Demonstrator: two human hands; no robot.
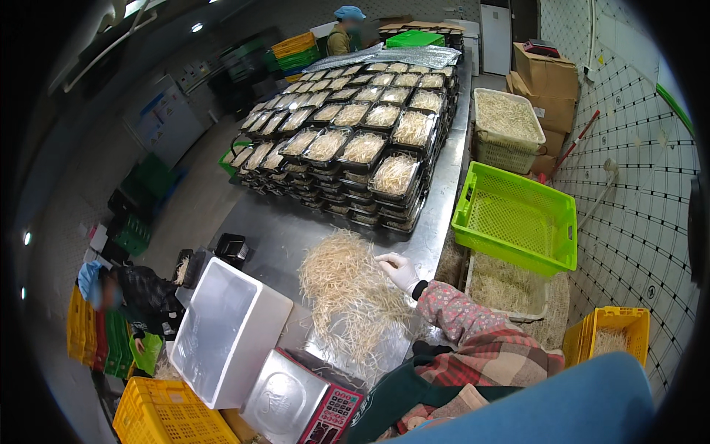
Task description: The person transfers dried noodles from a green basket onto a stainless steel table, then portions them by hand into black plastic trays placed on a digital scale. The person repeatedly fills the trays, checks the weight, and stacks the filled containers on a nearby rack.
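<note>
My right hand [400, 271], in a white glove, is at the right edge of a loose heap of bean sprouts [344, 277] on the steel table [266, 222]. Its fingers are curled, and I cannot tell whether any sprouts are between them. My left hand is out of view. Strands thin out from the heap towards a weighing scale [288, 397] with a steel pan and a red keypad panel. Beyond the heap stand stacked black trays [363, 149] filled with sprouts. A white foam box [233, 333] sits tilted beside the scale.
A green crate [516, 216] rests above a sprout-filled container [502, 286] at the right; a white basket of sprouts [507, 119] stands behind. Yellow crates [172, 413] [621, 327] flank me. One co-worker [141, 299] is at the left, another [341, 36] at the far end.
</note>
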